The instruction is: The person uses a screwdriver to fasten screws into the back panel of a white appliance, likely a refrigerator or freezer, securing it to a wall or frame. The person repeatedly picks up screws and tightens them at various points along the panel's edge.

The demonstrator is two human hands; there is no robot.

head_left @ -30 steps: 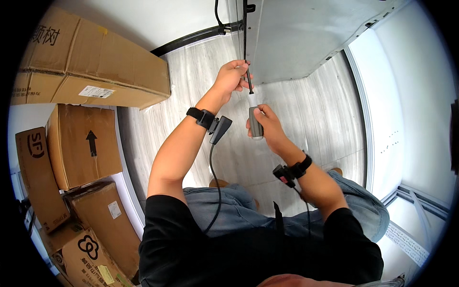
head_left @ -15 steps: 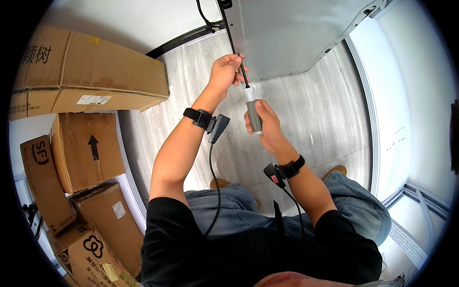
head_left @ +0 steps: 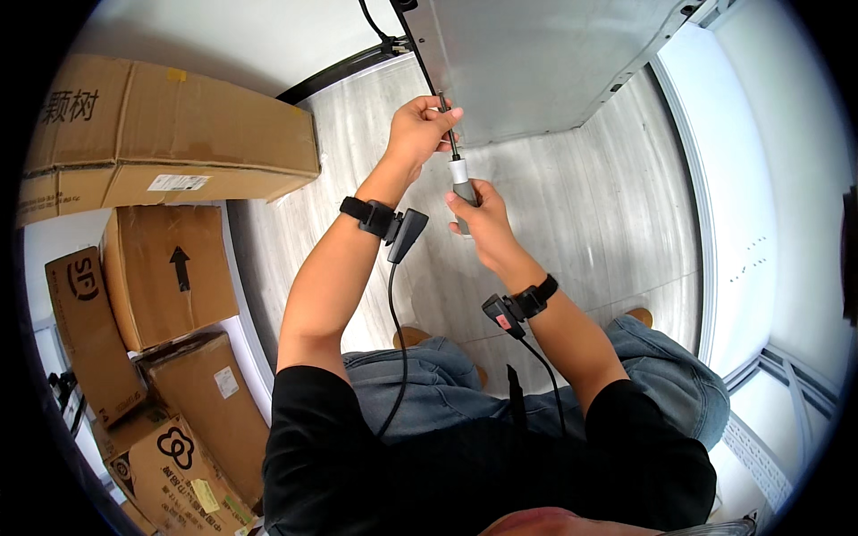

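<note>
A screwdriver (head_left: 458, 171) with a dark shaft and a grey and white handle lies between my hands, its shaft directed away from me. Around the handle, the fingers of my right hand (head_left: 487, 221) are closed, the thumb across its side. My left hand (head_left: 417, 136) pinches the shaft between thumb and fingers, up near the tip. That tip is at the left lower edge of a large grey metal panel (head_left: 527, 71); whether it sits in a screw is too small to tell.
Several cardboard boxes (head_left: 170, 277) are stacked at the left. A black power cord (head_left: 380, 36) hangs by the wall beyond the panel. Pale wood-look floor (head_left: 572, 223) lies under my hands. Cables run from both wrist straps. A white frame (head_left: 688, 161) stands at the right.
My right hand has shifted slightly left and turned on the handle, the thumb now lying across it. My left thumb has moved over the shaft. The view has shifted a little.
</note>
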